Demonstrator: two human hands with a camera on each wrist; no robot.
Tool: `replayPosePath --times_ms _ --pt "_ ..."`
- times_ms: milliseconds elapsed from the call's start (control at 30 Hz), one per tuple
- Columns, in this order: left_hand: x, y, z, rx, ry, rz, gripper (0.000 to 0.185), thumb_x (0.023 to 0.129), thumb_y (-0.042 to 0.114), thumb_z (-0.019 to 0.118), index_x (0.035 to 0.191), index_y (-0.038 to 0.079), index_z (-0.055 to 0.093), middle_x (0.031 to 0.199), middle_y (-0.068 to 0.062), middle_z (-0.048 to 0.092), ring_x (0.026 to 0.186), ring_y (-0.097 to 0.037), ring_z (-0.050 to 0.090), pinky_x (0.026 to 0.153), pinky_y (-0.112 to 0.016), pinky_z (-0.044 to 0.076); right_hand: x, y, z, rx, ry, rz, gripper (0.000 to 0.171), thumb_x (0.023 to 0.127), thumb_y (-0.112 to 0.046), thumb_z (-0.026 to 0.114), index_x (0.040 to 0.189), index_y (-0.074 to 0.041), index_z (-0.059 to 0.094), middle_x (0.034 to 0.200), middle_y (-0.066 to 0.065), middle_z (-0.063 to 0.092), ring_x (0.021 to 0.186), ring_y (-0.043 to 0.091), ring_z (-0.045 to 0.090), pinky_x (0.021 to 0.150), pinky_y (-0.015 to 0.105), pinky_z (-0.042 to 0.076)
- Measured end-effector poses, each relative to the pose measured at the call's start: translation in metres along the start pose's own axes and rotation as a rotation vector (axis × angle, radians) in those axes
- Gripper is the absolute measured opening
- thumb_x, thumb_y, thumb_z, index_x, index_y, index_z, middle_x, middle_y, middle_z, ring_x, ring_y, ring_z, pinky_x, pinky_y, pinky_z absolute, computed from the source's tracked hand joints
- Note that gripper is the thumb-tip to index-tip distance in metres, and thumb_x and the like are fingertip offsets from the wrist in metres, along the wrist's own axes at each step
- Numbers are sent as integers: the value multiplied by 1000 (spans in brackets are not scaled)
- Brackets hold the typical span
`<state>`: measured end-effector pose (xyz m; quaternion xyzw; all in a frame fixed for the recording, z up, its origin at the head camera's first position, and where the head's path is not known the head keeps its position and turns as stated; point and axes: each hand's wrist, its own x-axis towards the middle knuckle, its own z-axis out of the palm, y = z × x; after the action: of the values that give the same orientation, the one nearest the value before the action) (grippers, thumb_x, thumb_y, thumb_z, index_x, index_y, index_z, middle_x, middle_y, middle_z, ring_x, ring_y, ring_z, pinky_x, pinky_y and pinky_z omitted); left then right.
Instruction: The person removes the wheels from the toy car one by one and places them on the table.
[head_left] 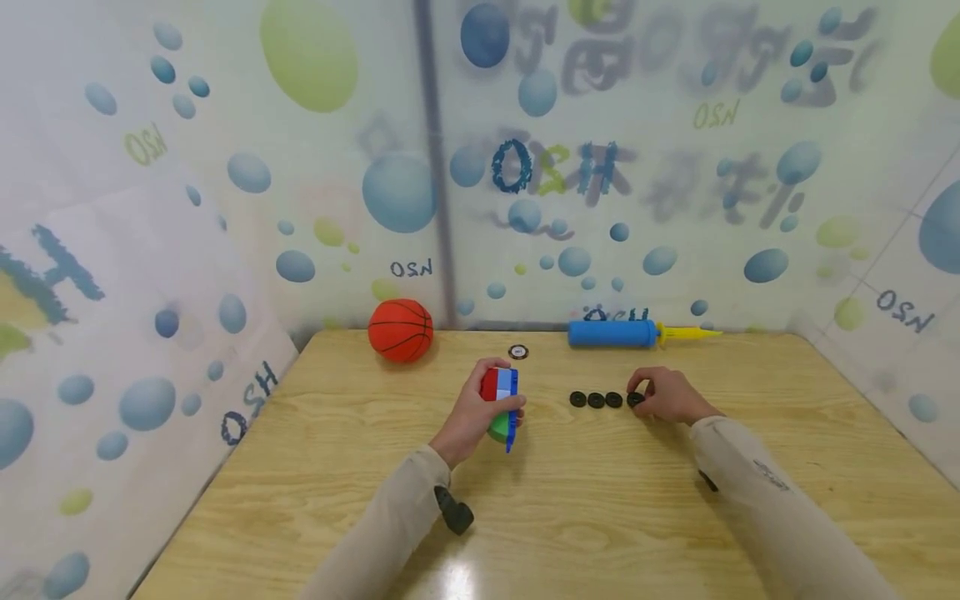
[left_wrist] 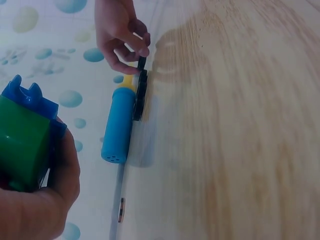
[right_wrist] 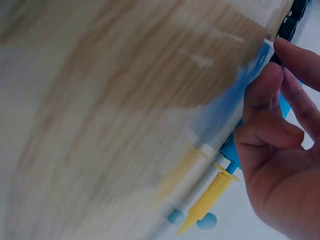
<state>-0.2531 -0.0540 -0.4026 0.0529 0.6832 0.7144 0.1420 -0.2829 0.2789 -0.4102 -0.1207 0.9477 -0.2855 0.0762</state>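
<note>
My left hand point(head_left: 474, 417) grips a plastic toy car body point(head_left: 504, 387) above the table, its red, light blue and green parts facing up and left. Along its right side runs a blue base, and in the left wrist view blue hook-shaped clips point(left_wrist: 31, 95) stick out beside the green part. At the right end of a short row, my right hand point(head_left: 670, 395) pinches a small black wheel point(head_left: 635, 399) between thumb and fingertips, close over the table. Three more black wheels point(head_left: 596, 400) lie flat in line to its left.
An orange-red toy basketball point(head_left: 401, 331) sits at the back left of the wooden table point(head_left: 585, 500). A black-and-white round chip point(head_left: 518, 352) lies near the back edge. Farther right, a blue hand pump point(head_left: 611, 334) with a yellow tip rests along the patterned wall.
</note>
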Motion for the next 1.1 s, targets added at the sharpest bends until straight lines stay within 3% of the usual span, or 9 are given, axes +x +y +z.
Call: replayPosePath --times_ms 367,667,1100 --pt "2 -4 1 -3 -34 -5 57 94 11 69 141 27 41 133 -18 46 92 -24 67 80 -31 61 7 2 3 -20 -1 28 24 83 -7 75 106 -4 67 78 10 69 58 15 56 56 29 46" --pt "0 -2 2 28 -78 -14 60 95 9 66 145 27 38 127 -18 50 90 -25 67 78 -31 60 6 2 -2 -31 -8 40 39 82 -10 77 119 -3 66 81 11 69 61 16 58 58 30 48" --pt "1 -2 0 85 -145 -29 75 94 10 68 151 43 33 133 -19 47 88 -22 68 79 -31 60 2 -34 -13 -36 28 -87 36 87 -13 74 120 1 66 77 8 65 60 15 56 59 29 48"
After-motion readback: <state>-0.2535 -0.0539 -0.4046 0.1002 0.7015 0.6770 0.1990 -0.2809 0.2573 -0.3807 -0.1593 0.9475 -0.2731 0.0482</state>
